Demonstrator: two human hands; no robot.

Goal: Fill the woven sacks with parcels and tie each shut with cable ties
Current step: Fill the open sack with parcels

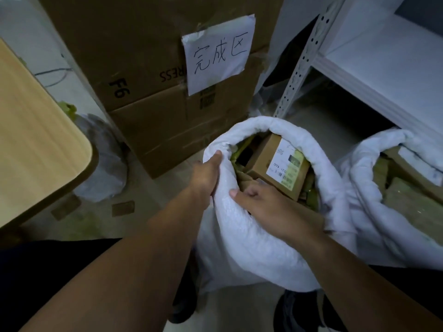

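Observation:
A white woven sack (242,238) stands on the floor in front of me with its mouth rolled down and open. Inside lie several parcels, uppermost a brown cardboard box (268,161) with a white and green label, with green mailers beside it. My left hand (206,176) grips the rolled rim on the sack's near left side. My right hand (261,204) grips the near rim from inside, thumb on the outer cloth. A second white woven sack (374,202) with parcels inside stands open at the right.
Stacked cardboard boxes (148,97) with a handwritten paper sign (218,53) stand behind the sack. A wooden table corner (36,130) juts in at the left, a plastic bag (100,161) below it. A white metal shelf (374,75) is at the right.

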